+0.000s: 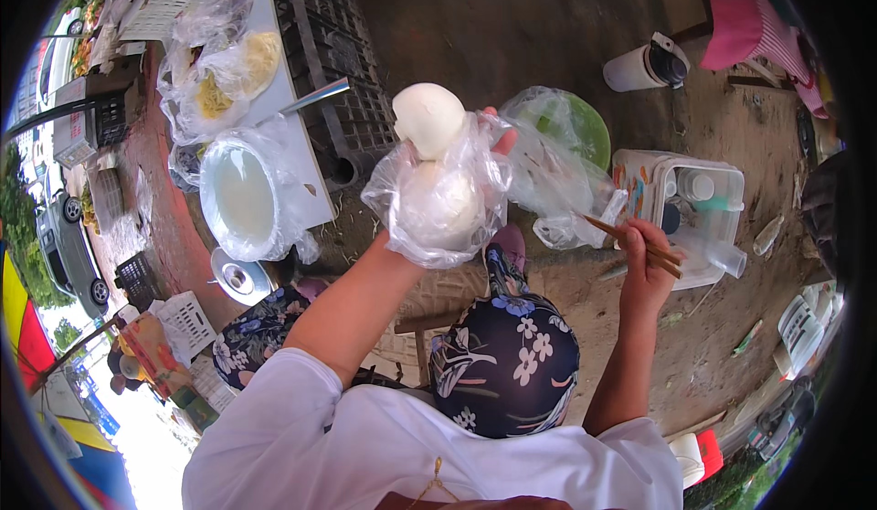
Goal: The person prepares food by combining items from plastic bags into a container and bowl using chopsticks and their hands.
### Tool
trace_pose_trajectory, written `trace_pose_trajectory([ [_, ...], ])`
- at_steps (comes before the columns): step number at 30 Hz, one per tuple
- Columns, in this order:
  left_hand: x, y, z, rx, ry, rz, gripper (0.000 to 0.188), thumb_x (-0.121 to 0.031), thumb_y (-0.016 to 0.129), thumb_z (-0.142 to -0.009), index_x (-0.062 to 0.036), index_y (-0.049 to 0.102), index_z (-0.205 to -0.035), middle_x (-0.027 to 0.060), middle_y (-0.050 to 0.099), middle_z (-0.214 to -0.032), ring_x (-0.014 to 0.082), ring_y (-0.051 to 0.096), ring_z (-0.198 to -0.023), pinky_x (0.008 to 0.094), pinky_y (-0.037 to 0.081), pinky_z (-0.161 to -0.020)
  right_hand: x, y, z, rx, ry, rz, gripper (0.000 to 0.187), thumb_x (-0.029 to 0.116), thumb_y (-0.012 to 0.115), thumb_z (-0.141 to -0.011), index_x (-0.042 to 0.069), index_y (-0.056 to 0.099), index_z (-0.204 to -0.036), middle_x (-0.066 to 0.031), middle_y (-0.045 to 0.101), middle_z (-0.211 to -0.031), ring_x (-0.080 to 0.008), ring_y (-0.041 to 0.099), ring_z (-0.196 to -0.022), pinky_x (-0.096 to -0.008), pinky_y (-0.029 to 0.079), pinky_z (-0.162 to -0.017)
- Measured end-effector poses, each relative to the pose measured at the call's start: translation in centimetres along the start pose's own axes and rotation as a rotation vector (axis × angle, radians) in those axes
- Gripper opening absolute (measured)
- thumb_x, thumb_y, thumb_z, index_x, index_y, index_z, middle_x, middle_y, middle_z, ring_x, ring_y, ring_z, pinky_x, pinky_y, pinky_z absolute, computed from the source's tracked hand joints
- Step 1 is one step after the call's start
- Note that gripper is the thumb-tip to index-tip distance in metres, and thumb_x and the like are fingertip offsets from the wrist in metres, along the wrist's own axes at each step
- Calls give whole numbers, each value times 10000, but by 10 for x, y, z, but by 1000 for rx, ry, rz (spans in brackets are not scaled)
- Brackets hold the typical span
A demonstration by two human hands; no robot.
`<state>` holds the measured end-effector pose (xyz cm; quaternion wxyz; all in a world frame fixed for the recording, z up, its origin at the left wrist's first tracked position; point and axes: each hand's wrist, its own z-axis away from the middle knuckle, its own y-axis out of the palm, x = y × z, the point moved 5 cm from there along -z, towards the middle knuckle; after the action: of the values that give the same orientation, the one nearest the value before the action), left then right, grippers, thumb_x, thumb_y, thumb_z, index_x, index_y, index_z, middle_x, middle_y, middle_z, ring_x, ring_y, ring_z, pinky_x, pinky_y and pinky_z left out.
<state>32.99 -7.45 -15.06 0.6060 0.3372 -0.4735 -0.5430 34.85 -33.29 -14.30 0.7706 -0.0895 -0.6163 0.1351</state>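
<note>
My left hand [502,133] is closed around a clear plastic bag [490,181], raised in front of me. Inside the bag is a pale, rounded mass; a smooth white rounded piece [429,119] with a notch sticks up from its mouth. I cannot tell what either is, and the bag covers most of that hand. To the right, my right hand [647,272] grips wooden chopsticks [630,244], tips pointing toward the left. Beyond those tips, more clear plastic bags [562,181] lie partly over a round green bowl or lid [585,131].
A white table [315,185] on the left bears a plastic-lined basin of cloudy liquid [241,195] and bagged yellow shreds [215,99]. On the right stand a clear tub [731,190] of small containers and a white bottle [639,69]. Black crates [343,44] flank the table.
</note>
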Motion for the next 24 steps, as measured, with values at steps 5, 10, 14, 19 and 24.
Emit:
trace_pose_trajectory([
  [5, -23, -39, 9, 14, 89, -88, 640, -382, 619, -749, -62, 402, -1258, 119, 458, -1252, 301, 460, -1133, 429, 442, -894, -54, 6, 19, 50, -158, 249, 79, 38, 601, -809, -5, 607, -875, -122, 613, -871, -226, 578, -827, -322, 463, -760],
  [10, -42, -51, 11, 113, 24, -275, 506, -323, 539, -853, -56, 402, -1261, 126, 521, -1191, 255, 521, -1087, 410, 424, -934, -26, 1, 20, 50, -230, 428, 197, 125, 608, -823, 33, 634, -996, -141, 631, -956, -255, 589, -908, -339, 459, -814],
  [14, -45, -71, 24, 178, 1, -304, 508, -354, 512, -874, -59, 389, -1268, 127, 526, -1189, 239, 546, -1059, 399, 427, -934, -38, -6, 20, 55, -321, 545, 182, 116, 594, -817, 29, 642, -970, -125, 637, -951, -254, 586, -912, -332, 453, -816],
  [19, -38, -86, 29, 44, -25, -256, 509, -360, 544, -855, -68, 417, -1253, 126, 550, -1154, 240, 562, -1030, 403, 433, -925, -42, -20, 31, 37, -390, 529, 222, 160, 551, -846, 43, 622, -1021, -105, 619, -1021, -235, 595, -901, -319, 470, -796],
  [24, -38, -102, 38, -37, -74, -290, 497, -360, 556, -846, -73, 434, -1233, 123, 564, -1128, 239, 578, -994, 395, 457, -889, -128, -51, 24, 82, -509, 526, 465, 321, 589, -829, 16, 505, -1169, -141, 567, -1100, -230, 605, -871, -315, 501, -756],
])
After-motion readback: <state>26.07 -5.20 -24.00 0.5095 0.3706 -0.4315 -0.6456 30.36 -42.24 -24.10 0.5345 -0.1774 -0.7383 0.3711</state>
